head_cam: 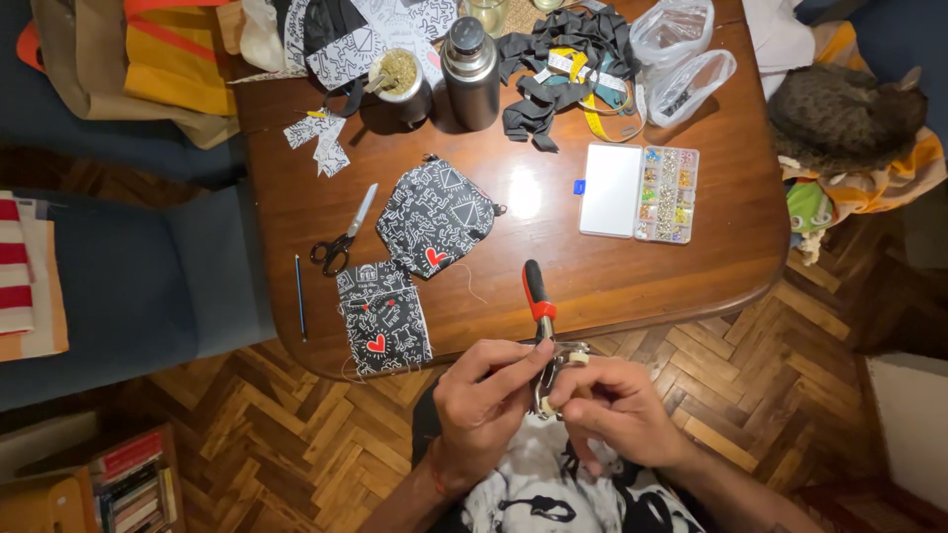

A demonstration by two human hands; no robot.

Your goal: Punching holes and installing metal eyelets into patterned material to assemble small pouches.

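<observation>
Near the lap, the left hand (484,400) and right hand (612,410) both clamp around the metal head of a red-handled press tool (541,331), fingers closed on it – the handle points to twelve o'clock. Judging by the table (691,266), two printed fabric pouches (410,262) at eleven o'clock look sewn – scissors (341,242) and bead box (639,192) lie beyond

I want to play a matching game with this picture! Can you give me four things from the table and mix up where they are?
Things:
1. scissors
2. bead box
3. steel flask
4. pencil

Places:
A. lying near the table's left edge
B. standing at the far side, beside a cup
C. on the right half, lid open
D. just left of the black patterned pouch

Pairs: 1-D, 2-C, 3-B, 4-A
</observation>
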